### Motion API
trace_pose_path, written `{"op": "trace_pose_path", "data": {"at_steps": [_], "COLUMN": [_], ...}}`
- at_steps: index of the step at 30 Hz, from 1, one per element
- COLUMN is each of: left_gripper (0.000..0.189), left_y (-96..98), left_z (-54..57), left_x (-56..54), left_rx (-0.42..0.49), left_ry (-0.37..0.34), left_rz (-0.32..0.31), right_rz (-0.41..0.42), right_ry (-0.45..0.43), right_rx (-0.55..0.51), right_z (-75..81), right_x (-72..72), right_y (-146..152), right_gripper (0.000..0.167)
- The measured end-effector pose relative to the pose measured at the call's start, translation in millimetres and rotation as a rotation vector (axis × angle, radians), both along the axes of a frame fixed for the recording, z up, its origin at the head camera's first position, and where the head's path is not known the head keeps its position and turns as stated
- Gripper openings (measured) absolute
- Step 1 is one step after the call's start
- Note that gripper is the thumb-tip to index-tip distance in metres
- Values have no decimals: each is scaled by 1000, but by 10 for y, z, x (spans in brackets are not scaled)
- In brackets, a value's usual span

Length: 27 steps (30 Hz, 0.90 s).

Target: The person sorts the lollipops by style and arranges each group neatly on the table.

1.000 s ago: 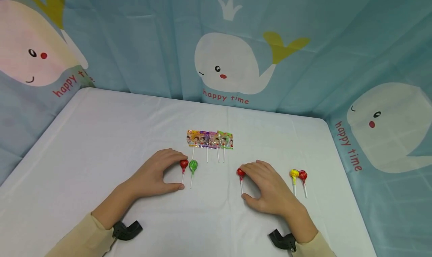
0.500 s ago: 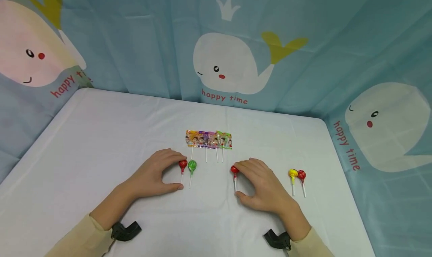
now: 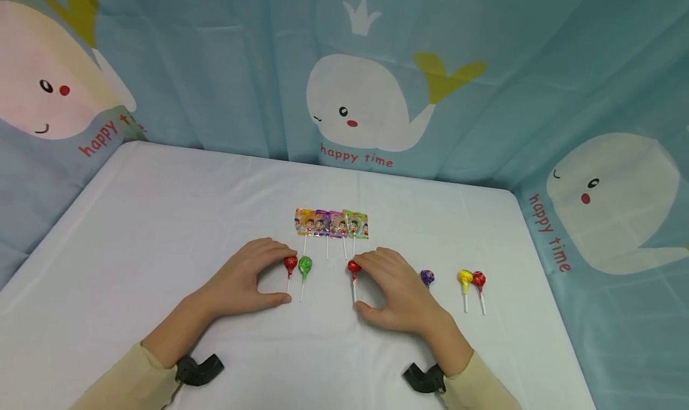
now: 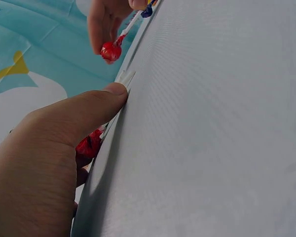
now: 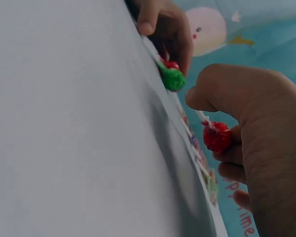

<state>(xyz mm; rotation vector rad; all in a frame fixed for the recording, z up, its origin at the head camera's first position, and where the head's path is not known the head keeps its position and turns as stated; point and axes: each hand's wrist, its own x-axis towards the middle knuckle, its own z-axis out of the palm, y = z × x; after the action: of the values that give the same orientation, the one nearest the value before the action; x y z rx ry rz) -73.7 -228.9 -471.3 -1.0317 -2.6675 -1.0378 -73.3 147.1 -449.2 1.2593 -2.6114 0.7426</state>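
My left hand (image 3: 244, 281) holds a red lollipop (image 3: 290, 263) end to end, fingertips at the candy and thumb by the stick's tip. Right beside it lies a green lollipop (image 3: 305, 265), its stick towards me. My right hand (image 3: 395, 293) grips another red lollipop (image 3: 353, 267) in the same way; in the right wrist view this red candy (image 5: 217, 137) shows between fingers and thumb, over the table. A dark purple lollipop (image 3: 427, 277) lies behind the right hand, its stick hidden by the hand.
Several flat-wrapped lollipops (image 3: 329, 223) lie in an overlapping row farther back. To the right, a yellow lollipop (image 3: 465, 278) and a red one (image 3: 479, 280) lie side by side. The white-covered table (image 3: 188, 201) ends at a blue whale-print curtain (image 3: 231, 81).
My right hand has moved left with its red lollipop, towards the green one. The dark purple lollipop has come into view from behind it. The left hand stays in place.
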Motion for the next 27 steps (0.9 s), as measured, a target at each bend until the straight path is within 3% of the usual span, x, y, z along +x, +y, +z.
{"op": "trace_pose_path", "data": {"at_steps": [12,27], "left_gripper": [80,81], "left_y": [25,31], "left_z": [12,16], "left_x": [5,9], "left_rx": [-20,-7], "left_ry": [-27,4], "left_rz": [13,11], "right_rz": [30,22], "right_ry": [36,86], "right_rx": [5,43], "right_z": [-20,-42], "right_x": [-33,-61], "right_y": [-372,-615], "right_gripper": [71,72]}}
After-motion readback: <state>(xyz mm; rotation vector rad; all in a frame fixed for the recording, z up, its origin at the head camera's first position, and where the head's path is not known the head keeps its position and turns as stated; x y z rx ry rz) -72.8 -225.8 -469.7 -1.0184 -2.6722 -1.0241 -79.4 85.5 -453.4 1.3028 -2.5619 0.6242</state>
